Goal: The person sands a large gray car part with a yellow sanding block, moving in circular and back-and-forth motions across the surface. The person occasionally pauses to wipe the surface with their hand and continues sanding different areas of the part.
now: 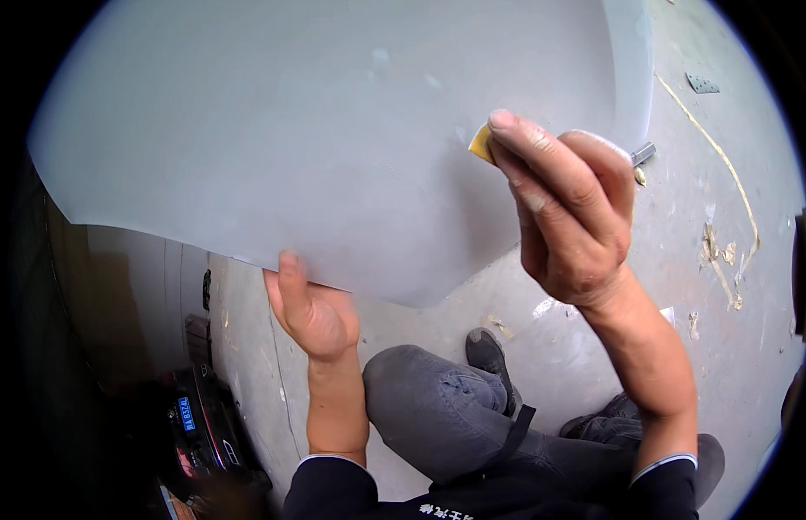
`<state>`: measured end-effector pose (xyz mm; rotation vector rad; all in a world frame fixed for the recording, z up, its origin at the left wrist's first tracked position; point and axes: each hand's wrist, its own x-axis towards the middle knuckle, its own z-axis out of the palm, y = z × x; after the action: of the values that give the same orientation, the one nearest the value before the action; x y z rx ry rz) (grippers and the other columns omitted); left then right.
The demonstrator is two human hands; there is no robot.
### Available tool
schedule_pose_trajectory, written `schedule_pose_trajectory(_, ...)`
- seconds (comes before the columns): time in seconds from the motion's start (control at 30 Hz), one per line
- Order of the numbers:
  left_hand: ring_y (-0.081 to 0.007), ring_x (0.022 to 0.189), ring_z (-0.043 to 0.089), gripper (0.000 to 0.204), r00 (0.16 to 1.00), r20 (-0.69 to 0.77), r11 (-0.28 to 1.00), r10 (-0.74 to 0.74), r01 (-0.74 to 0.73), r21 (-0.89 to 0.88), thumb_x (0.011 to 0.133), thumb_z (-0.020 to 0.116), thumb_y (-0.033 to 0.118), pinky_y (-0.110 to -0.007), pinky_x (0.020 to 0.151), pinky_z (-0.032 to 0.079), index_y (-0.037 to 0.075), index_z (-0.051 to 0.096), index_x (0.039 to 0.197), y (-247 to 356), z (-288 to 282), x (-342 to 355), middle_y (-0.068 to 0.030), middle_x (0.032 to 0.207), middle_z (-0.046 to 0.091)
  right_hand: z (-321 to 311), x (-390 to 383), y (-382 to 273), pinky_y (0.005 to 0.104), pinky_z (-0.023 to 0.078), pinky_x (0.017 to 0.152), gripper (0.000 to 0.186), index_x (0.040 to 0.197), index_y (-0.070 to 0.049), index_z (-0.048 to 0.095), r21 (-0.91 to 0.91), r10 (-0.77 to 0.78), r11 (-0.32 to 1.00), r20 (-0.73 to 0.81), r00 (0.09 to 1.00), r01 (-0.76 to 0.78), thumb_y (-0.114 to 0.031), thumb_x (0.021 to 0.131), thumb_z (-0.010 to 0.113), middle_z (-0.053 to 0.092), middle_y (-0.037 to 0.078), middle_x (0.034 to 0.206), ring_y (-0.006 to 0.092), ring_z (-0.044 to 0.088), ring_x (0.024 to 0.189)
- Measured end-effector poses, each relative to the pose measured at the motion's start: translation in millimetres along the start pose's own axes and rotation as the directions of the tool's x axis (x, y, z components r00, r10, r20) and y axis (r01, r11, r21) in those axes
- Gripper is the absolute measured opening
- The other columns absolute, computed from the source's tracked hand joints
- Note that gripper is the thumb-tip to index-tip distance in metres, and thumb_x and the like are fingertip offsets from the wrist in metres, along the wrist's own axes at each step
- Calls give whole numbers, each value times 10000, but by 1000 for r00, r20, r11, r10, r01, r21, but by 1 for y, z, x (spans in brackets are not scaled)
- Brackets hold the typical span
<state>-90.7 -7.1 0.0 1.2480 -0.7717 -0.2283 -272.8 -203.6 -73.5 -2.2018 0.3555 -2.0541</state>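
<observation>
A large, smooth grey panel [299,113] with curved edges fills the upper middle. My left hand [309,312] grips its lower edge, thumb upward and the other fingers mostly hidden behind it. My right hand [572,208] is raised at the panel's right part, holding a small piece of yellow sandpaper [480,145] in bunched fingers. Whether the sandpaper touches the surface I cannot tell.
My bent knee [407,407] and dark shoe [485,351] are below. A dark car [208,416] stands at the lower left. On the concrete floor [741,113] lie a long tape strip [723,160] and paper scraps [713,247]. A small metal piece [643,153] shows beside the panel.
</observation>
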Motion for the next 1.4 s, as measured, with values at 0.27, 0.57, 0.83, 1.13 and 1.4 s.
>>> schedule_pose_trajectory(0.27,-298,1433,570,608,930,222,947,-293,314,-67,1041,708,378,-490,1244,413,17,582,1513,-1,-27,18,-108,1513,640,43,-26,-23,311,494,857,363,1157,7,824,-90,96,991,-31,995,-98,26,805,739,761,26,1369,213,588,967)
schedule_pose_trajectory(0.57,-279,1416,582,640,942,195,950,-274,296,-96,1053,708,442,-476,1240,426,22,572,1516,-12,-19,11,-104,1502,641,44,-17,-29,326,505,867,431,1217,-24,805,-209,64,976,13,998,-60,-44,804,683,683,30,1431,230,560,1010)
schedule_pose_trajectory(0.83,-281,1411,584,643,972,98,973,-213,220,-74,1054,704,455,-473,1238,427,20,576,1510,-12,-7,12,-106,1508,632,37,-21,-35,288,555,715,435,1162,-11,805,-154,105,983,40,994,-98,-55,739,713,681,31,1348,229,621,953)
schedule_pose_trajectory(1.13,-278,1417,586,618,936,249,953,-249,283,-107,1076,679,437,-476,1232,438,24,570,1522,-11,-27,14,-102,1507,638,41,-6,-32,285,550,745,383,1161,-50,821,-266,63,963,45,997,-49,-83,799,700,701,8,1390,215,625,972)
schedule_pose_trajectory(1.4,-301,1446,566,660,922,300,939,-245,303,-162,1083,662,466,-500,1249,419,25,539,1558,-15,-21,13,-103,1551,613,51,3,-20,301,506,834,322,1230,-97,810,-313,-35,950,-115,993,-3,-130,932,694,765,19,1366,220,611,1014)
